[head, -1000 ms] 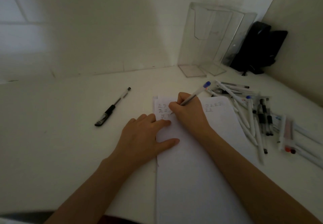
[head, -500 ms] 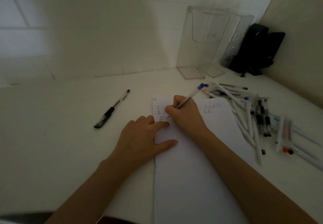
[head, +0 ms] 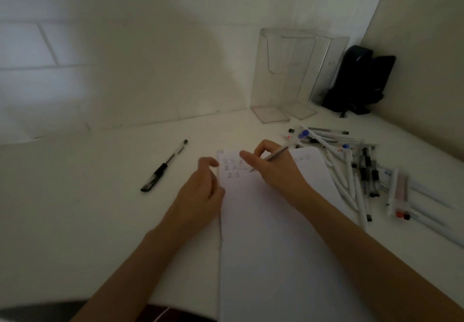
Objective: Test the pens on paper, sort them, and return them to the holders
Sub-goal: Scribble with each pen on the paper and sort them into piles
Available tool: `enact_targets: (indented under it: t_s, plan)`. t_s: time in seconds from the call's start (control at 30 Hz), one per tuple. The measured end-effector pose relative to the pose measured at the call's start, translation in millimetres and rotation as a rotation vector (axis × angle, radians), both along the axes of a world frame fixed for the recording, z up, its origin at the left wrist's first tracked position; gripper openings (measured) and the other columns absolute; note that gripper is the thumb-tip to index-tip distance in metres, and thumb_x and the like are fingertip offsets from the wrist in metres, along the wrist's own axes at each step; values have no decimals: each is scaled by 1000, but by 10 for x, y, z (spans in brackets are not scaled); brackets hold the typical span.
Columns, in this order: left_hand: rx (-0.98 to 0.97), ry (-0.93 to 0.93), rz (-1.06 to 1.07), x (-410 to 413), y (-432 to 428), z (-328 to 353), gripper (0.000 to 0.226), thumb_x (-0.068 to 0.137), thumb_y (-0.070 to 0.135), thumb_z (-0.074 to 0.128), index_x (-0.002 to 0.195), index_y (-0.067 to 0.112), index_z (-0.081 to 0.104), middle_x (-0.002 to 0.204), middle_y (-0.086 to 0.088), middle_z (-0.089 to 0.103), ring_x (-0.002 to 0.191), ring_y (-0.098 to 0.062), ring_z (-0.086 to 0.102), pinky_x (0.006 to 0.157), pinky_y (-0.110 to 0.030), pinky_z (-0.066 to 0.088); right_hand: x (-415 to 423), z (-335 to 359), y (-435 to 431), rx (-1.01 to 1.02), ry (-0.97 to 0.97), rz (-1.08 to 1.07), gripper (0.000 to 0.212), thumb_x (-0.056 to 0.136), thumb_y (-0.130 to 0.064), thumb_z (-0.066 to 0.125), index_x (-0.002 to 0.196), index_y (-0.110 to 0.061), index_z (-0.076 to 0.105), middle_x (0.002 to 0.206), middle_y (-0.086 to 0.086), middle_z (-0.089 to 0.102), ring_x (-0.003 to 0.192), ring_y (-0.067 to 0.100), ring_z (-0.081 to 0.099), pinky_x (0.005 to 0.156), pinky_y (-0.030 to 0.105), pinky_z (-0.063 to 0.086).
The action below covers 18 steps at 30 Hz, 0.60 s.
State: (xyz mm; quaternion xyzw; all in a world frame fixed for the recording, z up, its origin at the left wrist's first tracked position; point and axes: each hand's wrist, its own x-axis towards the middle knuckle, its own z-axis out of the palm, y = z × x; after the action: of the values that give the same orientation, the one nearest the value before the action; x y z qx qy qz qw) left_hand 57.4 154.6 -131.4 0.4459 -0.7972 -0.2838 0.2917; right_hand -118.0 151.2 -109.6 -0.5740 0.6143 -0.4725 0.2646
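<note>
- While the right hand [head: 275,171] hangs over the top of the paper [head: 271,246], its fingers [head: 247,157] and thumb pinch a slim pen [head: 277,154] low on the barrel.
- That pen has a pale, see-through barrel and a blue cap end. It slants up and to the right, with its tip down beside the writing.
- The left hand [head: 200,193] sits at the sheet's left edge, fingers loosely curled and holding nothing. It looks slightly raised, though the blur makes it hard to say whether it touches the sheet.
- The paper is a long white sheet lying on the white table [head: 75,221]. Small rows of handwritten characters [head: 232,168] fill its top left corner, and a fainter few sit at the top right.
- A heap of pens [head: 356,171] lies just right of the paper. Most have white barrels, some have black grips, and there are blue and red ends here and there. A few overlap the sheet's right edge.
- A lone pen [head: 164,167] with a clear barrel and black grip lies slanted, well to the left of the sheet.
- Clear holders [head: 283,75] stand against the wall in the back corner, with a black object [head: 359,80] just to their right.
</note>
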Motion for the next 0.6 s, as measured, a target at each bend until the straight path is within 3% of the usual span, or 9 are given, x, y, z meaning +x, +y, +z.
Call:
enact_targets:
  t_s: [0.13, 0.23, 0.3, 0.4, 0.47, 0.6]
  plan:
    - [24, 129, 28, -6, -15, 8, 30, 93, 2, 33, 112, 22, 23, 93, 4, 56, 52, -1, 48, 53, -10, 37, 8, -110, 191, -74, -387, 133, 27, 92, -22, 56, 69, -8, 60, 45, 0, 55, 40, 12, 43, 41, 19, 33]
    - [14, 198, 3, 7, -33, -30, 29, 95, 4, 38, 115, 21, 25, 103, 7, 62, 70, 0, 58, 66, -7, 42, -13, -127, 201, -75, -638, 120, 39, 99, -22, 39, 72, -3, 62, 49, 8, 59, 43, 16, 50, 41, 21, 37]
    - [55, 239, -9, 22, -29, -21, 27, 93, 10, 49, 112, 21, 32, 104, 10, 65, 86, 3, 62, 78, -7, 43, -9, -113, 204, -93, -680, 112, 29, 97, -14, 43, 71, -3, 52, 47, 8, 56, 40, 16, 48, 39, 21, 35]
    - [145, 349, 5, 35, -9, 11, 15, 82, 16, 66, 89, 19, 53, 90, 3, 73, 85, -5, 68, 84, -18, 49, -7, -111, 222, -107, -694, 133, 31, 93, -12, 52, 65, -9, 38, 43, 4, 49, 37, 13, 43, 38, 19, 31]
    - [131, 362, 22, 32, 2, 22, 13, 77, 18, 71, 80, 17, 58, 79, -2, 73, 77, -12, 69, 79, -24, 52, -1, -99, 238, -97, -658, 143, 35, 92, -14, 55, 62, -11, 36, 41, 2, 49, 36, 13, 39, 38, 17, 30]
    - [15, 289, 39, 25, 21, 25, 10, 77, 18, 72, 83, 14, 65, 76, 1, 70, 68, -8, 67, 68, -14, 49, -3, -96, 246, -87, -609, 159, 36, 91, -15, 57, 62, -12, 36, 41, 1, 50, 38, 14, 38, 39, 17, 31]
